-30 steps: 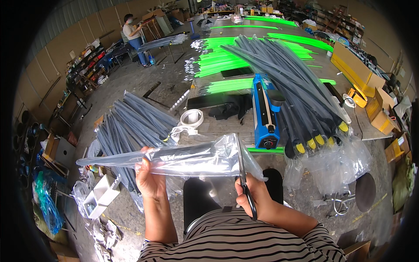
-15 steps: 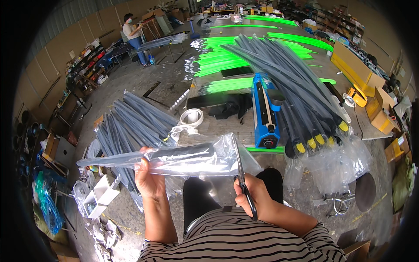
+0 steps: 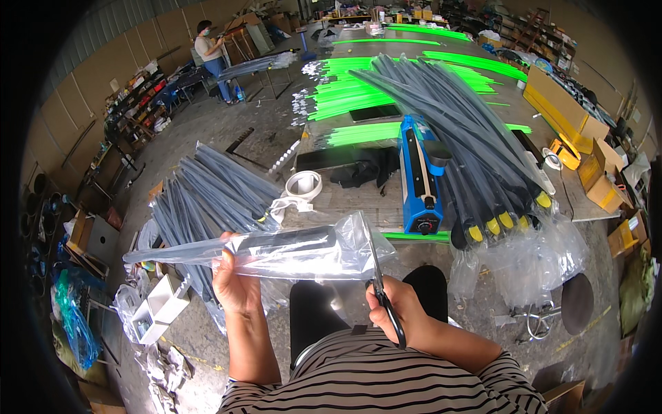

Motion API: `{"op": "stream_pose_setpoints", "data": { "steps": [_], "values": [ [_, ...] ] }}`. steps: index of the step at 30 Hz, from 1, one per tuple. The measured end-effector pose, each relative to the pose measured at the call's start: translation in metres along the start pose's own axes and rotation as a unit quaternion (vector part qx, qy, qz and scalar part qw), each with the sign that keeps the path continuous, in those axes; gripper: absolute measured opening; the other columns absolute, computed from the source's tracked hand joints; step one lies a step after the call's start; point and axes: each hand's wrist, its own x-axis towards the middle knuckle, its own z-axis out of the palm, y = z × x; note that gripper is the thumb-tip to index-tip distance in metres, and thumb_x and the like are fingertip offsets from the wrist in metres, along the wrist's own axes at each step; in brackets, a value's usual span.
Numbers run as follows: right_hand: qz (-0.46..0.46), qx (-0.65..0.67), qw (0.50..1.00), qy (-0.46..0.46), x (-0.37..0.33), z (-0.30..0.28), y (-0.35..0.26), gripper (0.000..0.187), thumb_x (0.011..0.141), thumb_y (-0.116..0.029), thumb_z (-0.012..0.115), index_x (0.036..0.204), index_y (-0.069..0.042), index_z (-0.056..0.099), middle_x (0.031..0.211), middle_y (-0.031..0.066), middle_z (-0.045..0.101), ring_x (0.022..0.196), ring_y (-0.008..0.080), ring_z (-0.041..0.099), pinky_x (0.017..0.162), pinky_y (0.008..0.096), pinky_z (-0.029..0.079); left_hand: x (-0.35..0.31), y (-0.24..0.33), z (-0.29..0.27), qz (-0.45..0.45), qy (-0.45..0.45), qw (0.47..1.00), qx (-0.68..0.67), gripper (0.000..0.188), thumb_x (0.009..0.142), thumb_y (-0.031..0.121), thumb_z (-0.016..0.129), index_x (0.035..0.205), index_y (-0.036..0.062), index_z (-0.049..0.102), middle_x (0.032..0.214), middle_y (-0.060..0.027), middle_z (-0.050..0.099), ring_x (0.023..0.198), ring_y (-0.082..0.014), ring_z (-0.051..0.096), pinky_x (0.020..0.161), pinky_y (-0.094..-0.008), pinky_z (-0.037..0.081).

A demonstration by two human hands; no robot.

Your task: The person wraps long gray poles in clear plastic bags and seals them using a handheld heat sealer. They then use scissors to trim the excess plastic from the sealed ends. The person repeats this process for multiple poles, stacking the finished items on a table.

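Note:
A clear plastic sleeve (image 3: 296, 265) with a long dark item inside stretches sideways in front of me. My left hand (image 3: 238, 283) is closed around it toward its narrow end. My right hand (image 3: 403, 310) grips black-handled scissors (image 3: 390, 319), whose blades point up across the wide right end of the sleeve. A loose flap of plastic sticks out just right of the blades. Whether the blades meet is hard to make out. Beyond the sleeve, a blue heat sealer (image 3: 422, 200) stands on the table, and a white tape roll (image 3: 303, 185) lies to its left.
Sleeved dark bundles (image 3: 214, 183) lie at left; more with yellow tips (image 3: 476, 159) cover the table's right side. Bright green rods (image 3: 352, 96) lie farther back. Cardboard boxes (image 3: 565, 110) line the right edge. A white box (image 3: 162, 310) stands lower left. Another person (image 3: 210, 58) stands far left.
The scissors and the sleeve's right end have shifted slightly left. The plastic flap beyond the blades reaches less far right and sits higher. My left hand stays almost where it was.

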Motion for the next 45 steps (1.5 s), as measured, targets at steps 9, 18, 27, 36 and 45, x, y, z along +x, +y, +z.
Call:
{"op": "stream_pose_setpoints", "data": {
  "steps": [9,18,27,36,45],
  "values": [
    [0.034,0.039,0.998,-0.035,0.001,-0.002,-0.006,0.018,0.070,-0.015,0.060,0.071,-0.003,0.047,0.060,0.0074,0.046,0.053,0.0174,0.044,0.049,0.0293,0.036,-0.003,0.001,-0.002,-0.002,0.005,1.000,0.010,0.032,0.075,0.011,0.062,0.102,0.0002,0.048,0.093,-0.0120,0.056,0.088,-0.0224,0.054,0.081,-0.0352,0.042],
    [0.012,0.094,0.995,-0.036,0.003,0.004,-0.004,0.059,0.072,-0.063,0.048,0.071,-0.005,0.041,0.058,-0.0001,0.042,0.049,0.0064,0.043,0.044,0.0209,0.036,-0.003,0.001,-0.005,-0.004,0.007,1.000,0.010,0.032,0.075,0.012,0.061,0.102,0.0002,0.048,0.092,-0.0119,0.056,0.087,-0.0226,0.054,0.080,-0.0352,0.043],
    [0.010,0.110,0.994,-0.021,0.005,0.001,-0.006,0.055,0.074,-0.058,0.051,0.068,-0.004,0.041,0.054,0.0003,0.043,0.044,0.0074,0.042,0.043,0.0208,0.037,-0.005,-0.002,-0.006,-0.004,0.016,1.000,0.011,0.031,0.075,0.011,0.061,0.102,0.0001,0.050,0.091,-0.0112,0.056,0.085,-0.0218,0.055,0.075,-0.0326,0.046],
    [0.032,0.152,0.987,0.043,0.003,0.001,0.017,0.044,0.082,-0.045,0.048,0.068,-0.003,0.044,0.054,0.0015,0.047,0.044,0.0070,0.043,0.042,0.0204,0.033,0.002,0.002,-0.010,0.000,0.021,1.000,0.005,0.031,0.076,0.011,0.060,0.102,-0.0010,0.050,0.093,-0.0114,0.055,0.087,-0.0225,0.054,0.082,-0.0354,0.043],
    [-0.010,-0.433,0.894,0.117,0.082,-0.018,0.035,0.030,0.066,-0.019,0.069,0.085,0.002,0.056,0.078,0.0179,0.056,0.070,0.0325,0.058,0.062,0.0370,0.047,0.016,0.007,-0.042,0.004,0.055,0.997,0.056,0.033,0.072,0.009,0.062,0.100,-0.0035,0.051,0.095,-0.0108,0.056,0.091,-0.0226,0.053,0.086,-0.0360,0.040]
  ]
}}
